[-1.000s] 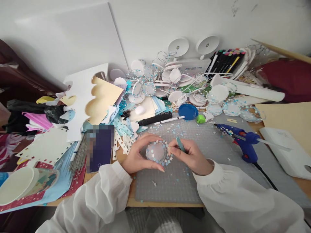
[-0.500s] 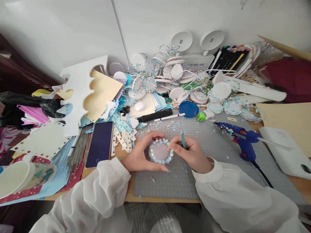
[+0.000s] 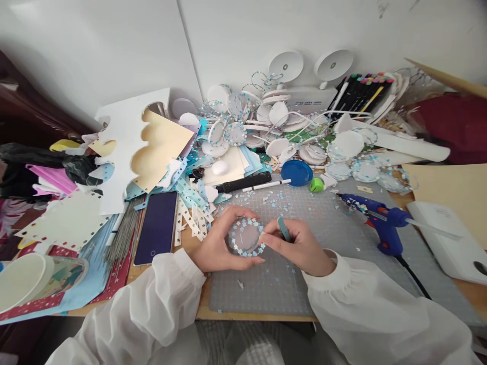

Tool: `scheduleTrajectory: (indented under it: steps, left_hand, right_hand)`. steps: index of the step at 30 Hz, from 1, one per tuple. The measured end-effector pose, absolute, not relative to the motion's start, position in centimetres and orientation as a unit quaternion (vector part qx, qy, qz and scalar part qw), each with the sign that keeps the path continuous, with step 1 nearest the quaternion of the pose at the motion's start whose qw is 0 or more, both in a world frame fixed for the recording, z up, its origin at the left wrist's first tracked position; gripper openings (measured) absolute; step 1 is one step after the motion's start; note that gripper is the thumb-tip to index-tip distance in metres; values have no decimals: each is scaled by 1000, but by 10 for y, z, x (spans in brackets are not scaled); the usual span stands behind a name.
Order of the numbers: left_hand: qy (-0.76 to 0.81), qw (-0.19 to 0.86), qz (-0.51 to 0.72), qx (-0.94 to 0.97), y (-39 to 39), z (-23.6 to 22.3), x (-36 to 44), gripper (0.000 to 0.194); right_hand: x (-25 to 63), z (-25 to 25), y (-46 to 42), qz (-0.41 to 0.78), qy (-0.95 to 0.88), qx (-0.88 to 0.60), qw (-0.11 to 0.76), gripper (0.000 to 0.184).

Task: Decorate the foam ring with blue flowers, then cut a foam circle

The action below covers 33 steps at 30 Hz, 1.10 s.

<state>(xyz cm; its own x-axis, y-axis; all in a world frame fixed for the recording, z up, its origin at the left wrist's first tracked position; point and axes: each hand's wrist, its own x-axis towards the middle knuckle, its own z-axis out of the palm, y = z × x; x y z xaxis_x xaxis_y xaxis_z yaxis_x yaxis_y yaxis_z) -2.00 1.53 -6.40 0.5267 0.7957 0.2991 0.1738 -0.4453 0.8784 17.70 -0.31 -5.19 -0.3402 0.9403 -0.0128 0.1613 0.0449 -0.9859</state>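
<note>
My left hand (image 3: 222, 241) curves around a round, pale disc (image 3: 245, 238), thumb on the near side and fingers on the far side. Small light blue and white stars ring the disc's edge. My right hand (image 3: 294, 243) is closed, its thumb and forefinger pinched against the disc's right rim. Out of its grip sticks the rounded end of a slim teal tool (image 3: 283, 229), which looks like tweezers; its tip is hidden. Loose star confetti (image 3: 279, 200) lies on the grey cutting mat (image 3: 262, 294) beyond the hands.
A blue glue gun (image 3: 380, 218) with its cord lies at the right. A phone (image 3: 157, 228) and paper strips (image 3: 192, 218) are left of the mat. Behind sit a blue lid (image 3: 297, 173), a black pen (image 3: 245, 181) and heaped white discs (image 3: 277, 114). A cup (image 3: 26, 281) stands front left.
The disc has shifted slightly left and looks turned or tilted within my left hand. My right fingertips have followed its rim leftward, and the teal tool leans more to the left.
</note>
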Motion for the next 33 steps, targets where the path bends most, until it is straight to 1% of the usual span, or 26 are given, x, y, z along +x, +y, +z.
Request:
scheduleTrajectory:
  steps: [5,16,21,23,25,27,29,31,33]
  left_hand:
    - [316,448,388,741,12,-63,-18,61]
    - [353,460,417,700,14,-63,-16,62]
    - [356,480,402,693,15,-67,-18,62]
    - [353,491,394,692,16,-68,-19,59]
    - [341,502,389,693,16,-67,-20,58]
    - [318,513,384,699,15,-66,-20,61]
    - [295,522,373,708,15,-65,-21,66]
    - [277,527,357,720,14,-65,-22,71]
    - [263,536,331,731,13,-63,-22,73]
  right_hand:
    - [178,-52,-3,545,-613,-437,370,29]
    - [180,-53,-1,577,-587,-429,372,35]
    - [179,-59,0,577,-568,-445,383,37]
    - [180,-61,3,597,-527,-441,414,39]
    - [182,-61,8,597,-473,-441,475,41]
    - [186,-59,15,562,-425,-446,552,41]
    - [192,-56,22,521,-394,-454,606,43]
    - [198,-55,28,507,-378,-469,617,48]
    - [201,-56,31,521,-362,-484,603,50]
